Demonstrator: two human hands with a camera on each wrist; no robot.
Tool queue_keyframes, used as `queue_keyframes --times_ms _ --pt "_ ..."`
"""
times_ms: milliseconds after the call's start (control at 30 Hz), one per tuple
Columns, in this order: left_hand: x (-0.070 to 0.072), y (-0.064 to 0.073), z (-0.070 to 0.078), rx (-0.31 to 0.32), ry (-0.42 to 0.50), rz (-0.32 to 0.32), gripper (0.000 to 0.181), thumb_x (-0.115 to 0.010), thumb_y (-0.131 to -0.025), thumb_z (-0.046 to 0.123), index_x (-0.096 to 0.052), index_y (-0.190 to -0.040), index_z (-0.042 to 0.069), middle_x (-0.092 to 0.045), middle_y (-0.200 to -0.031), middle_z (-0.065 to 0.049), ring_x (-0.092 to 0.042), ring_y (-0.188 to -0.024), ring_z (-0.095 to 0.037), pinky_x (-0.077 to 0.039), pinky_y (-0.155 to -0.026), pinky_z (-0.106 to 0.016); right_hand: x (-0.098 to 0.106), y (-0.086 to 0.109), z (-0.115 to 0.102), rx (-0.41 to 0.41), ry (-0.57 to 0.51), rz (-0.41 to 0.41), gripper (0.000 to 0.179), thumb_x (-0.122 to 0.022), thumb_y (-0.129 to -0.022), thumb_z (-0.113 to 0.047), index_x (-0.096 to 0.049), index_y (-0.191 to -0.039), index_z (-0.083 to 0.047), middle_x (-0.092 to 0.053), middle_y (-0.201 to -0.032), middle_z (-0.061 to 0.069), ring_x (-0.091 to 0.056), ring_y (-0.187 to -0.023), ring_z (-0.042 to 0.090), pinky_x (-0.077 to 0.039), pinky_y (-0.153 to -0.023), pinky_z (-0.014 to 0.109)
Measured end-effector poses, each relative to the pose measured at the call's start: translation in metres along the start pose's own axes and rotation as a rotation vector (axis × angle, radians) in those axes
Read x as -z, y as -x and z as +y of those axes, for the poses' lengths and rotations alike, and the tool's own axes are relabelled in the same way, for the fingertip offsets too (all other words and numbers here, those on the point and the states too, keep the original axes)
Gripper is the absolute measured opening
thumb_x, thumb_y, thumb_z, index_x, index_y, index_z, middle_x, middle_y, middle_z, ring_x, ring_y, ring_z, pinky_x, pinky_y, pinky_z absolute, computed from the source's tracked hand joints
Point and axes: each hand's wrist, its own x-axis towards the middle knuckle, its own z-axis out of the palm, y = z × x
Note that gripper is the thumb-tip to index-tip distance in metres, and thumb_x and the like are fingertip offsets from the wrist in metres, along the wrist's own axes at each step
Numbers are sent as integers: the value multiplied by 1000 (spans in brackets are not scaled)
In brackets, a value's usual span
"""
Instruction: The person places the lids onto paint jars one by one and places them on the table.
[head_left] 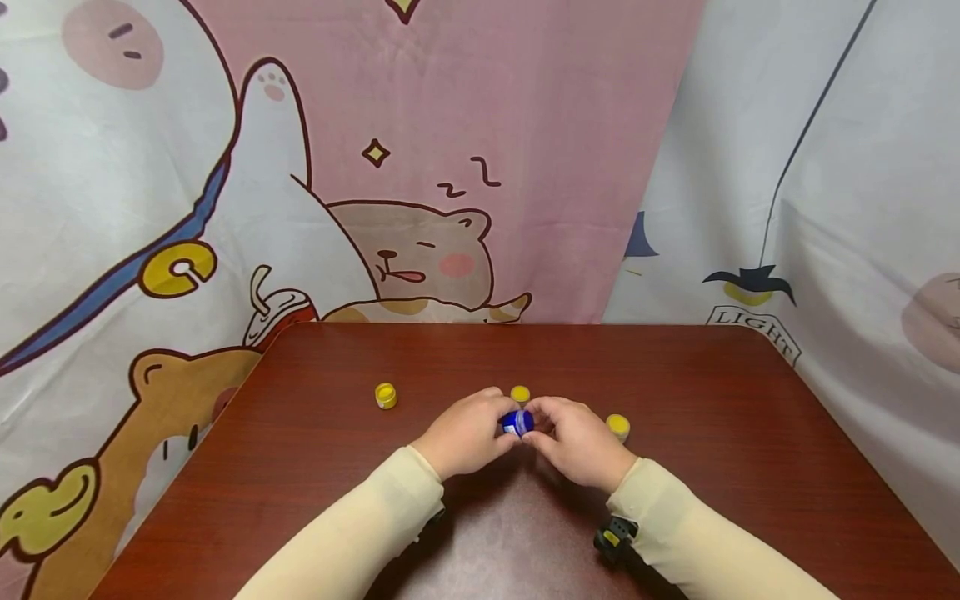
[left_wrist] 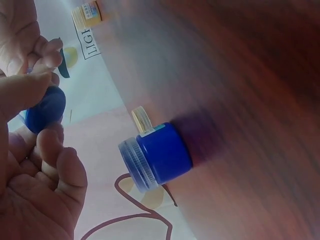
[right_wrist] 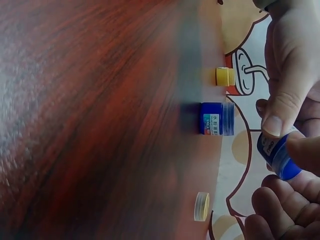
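My left hand (head_left: 468, 429) grips a small blue paint jar (head_left: 516, 423) by its labelled body, thumb on top. From the other side my right hand (head_left: 581, 442) pinches the ridged end of this jar with thumb and fingers. The jar is tipped on its side above the table. Below it, a second blue paint jar (left_wrist: 162, 152) with a clear ridged lid stands upright on the table; the right wrist view shows the label of this blue jar (right_wrist: 212, 119). In the head view the hands and held jar hide it.
A yellow paint jar (head_left: 386, 396) stands on the dark red wooden table (head_left: 315, 467), to the left. A yellow-filled clear lid (head_left: 520, 394) lies just beyond the hands. Another yellow jar (head_left: 618, 427) stands beside my right hand. A cartoon-printed cloth (head_left: 555, 167) hangs behind.
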Motion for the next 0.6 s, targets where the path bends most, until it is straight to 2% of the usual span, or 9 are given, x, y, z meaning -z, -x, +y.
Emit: queue_keyframes --times_ms 267,600 --pt "-1 1 0 -13 -44 13 29 -78 -96 35 -74 -115 13 -67 -98 4 -56 -81 -7 -54 -76 -23 -2 1 -2 -11 21 21 19 -78 -95 -20 -70 -110 -11 -68 -95 -5 -63 -83 4 -55 -74 23" --pt "0 3 3 -25 -106 43 26 -78 -96 36 -75 -110 14 -68 -97 3 -57 -81 -7 -55 -77 -26 -8 1 -4 -25 -25 37 19 -79 -94 -18 -70 -109 -8 -67 -91 -4 -60 -78 6 -53 -69 21"
